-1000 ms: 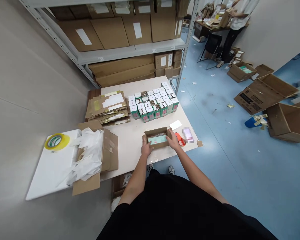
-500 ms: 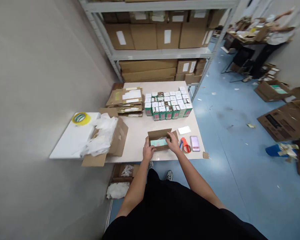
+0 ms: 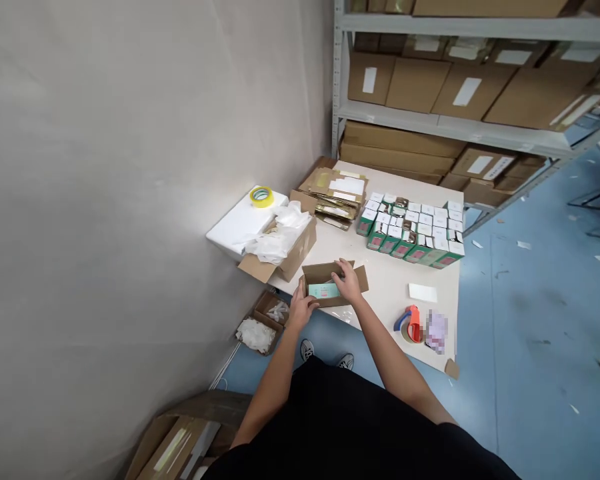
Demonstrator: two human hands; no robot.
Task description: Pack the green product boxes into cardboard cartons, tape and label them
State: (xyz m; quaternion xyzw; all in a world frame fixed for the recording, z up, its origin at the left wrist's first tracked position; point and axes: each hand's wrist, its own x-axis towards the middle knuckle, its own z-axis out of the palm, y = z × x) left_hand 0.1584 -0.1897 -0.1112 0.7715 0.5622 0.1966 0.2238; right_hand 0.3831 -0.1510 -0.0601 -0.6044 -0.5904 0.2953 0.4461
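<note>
A small open cardboard box (image 3: pixel 330 275) sits near the front edge of the white table (image 3: pixel 395 283). Inside it lies a teal product box (image 3: pixel 323 291). My left hand (image 3: pixel 303 310) grips the box's near left corner, fingers curled on the wall. My right hand (image 3: pixel 349 280) rests inside the box on its right side, fingers bent over the teal box and the cardboard wall.
Several teal-and-white product boxes (image 3: pixel 415 230) stand in rows at the table's back. Flattened cartons (image 3: pixel 335 193), a carton of white padding (image 3: pixel 280 243), a yellow tape roll (image 3: pixel 261 196) lie left. A tape dispenser (image 3: pixel 410 325) and white card (image 3: pixel 423 293) lie right. Shelves of cartons (image 3: pixel 455 87) stand behind.
My view has swung left toward the wall. The open box has shifted left along the table, away from the tape dispenser, with both hands still on it.
</note>
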